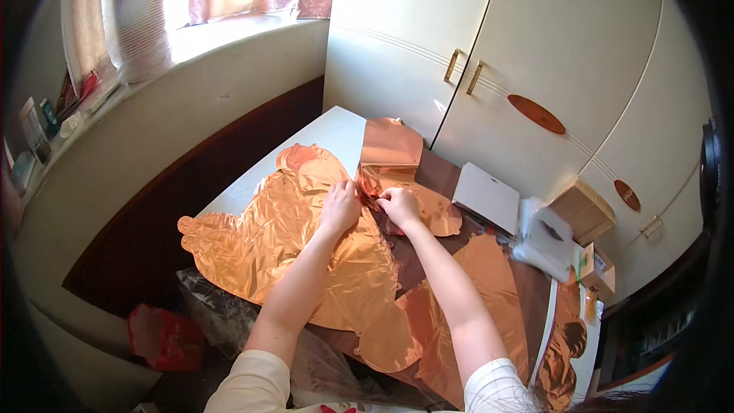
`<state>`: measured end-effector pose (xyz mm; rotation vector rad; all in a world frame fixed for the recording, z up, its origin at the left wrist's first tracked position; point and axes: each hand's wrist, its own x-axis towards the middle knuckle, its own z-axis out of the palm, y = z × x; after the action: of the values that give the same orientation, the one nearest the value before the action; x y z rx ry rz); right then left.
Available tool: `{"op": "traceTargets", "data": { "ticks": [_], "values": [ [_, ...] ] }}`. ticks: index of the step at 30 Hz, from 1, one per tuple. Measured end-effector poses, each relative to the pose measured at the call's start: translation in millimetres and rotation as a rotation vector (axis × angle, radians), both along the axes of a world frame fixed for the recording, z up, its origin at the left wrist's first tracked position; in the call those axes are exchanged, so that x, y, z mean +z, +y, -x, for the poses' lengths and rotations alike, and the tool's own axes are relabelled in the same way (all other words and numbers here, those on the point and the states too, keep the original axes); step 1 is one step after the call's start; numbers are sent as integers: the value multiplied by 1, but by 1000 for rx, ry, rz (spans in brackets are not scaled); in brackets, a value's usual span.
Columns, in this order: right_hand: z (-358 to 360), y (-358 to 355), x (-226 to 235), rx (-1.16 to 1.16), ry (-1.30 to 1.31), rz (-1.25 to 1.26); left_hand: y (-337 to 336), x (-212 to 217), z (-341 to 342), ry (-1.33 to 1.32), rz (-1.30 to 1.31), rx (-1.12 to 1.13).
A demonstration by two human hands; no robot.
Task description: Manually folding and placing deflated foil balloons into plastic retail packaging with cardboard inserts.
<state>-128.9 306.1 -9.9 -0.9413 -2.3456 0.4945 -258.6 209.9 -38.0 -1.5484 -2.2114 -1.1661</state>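
Observation:
A large, crinkled copper-coloured foil balloon [260, 222], flat and without air, lies spread over the left half of the table. My left hand [342, 206] is closed on its upper right edge, with the fingertips partly hidden in the folds. Close beside it, my right hand [399, 205] pinches the foil at the same spot; the exact bit between its fingers is too small to make out. Just beyond my hands a smoother, folded copper foil piece [391, 141] reaches toward the table's far edge. Another flat copper foil piece [489, 283] lies under my right forearm.
A closed silver laptop [487, 197] rests at the right, beside a clear plastic-wrapped package [543, 233] and cardboard boxes [582, 210]. More copper foil [562, 344] hangs at the far right. White wardrobe doors [566, 46] stand behind. A red bag [164, 336] sits low at left.

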Motion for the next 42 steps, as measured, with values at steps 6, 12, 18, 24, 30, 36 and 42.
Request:
{"op": "traceTargets", "data": {
  "ticks": [6,12,18,24,30,36,42],
  "values": [
    [-1,1,2,-82,32,158,-6,9,-4,43,-7,-116],
    [-1,2,0,-91,80,186,-12,18,-9,120,79,-181],
    [-5,22,-15,-70,177,333,-8,15,-10,191,196,-212],
    [-5,45,-33,5,332,365,-9,26,-21,224,243,-348],
    [-20,51,53,-192,366,44,-13,21,-15,211,175,-388],
    [-64,70,169,-282,410,-339,-10,17,-15,193,164,-385],
    [-122,72,269,-410,506,-537,-11,14,-12,213,194,-363]
  ]
}}
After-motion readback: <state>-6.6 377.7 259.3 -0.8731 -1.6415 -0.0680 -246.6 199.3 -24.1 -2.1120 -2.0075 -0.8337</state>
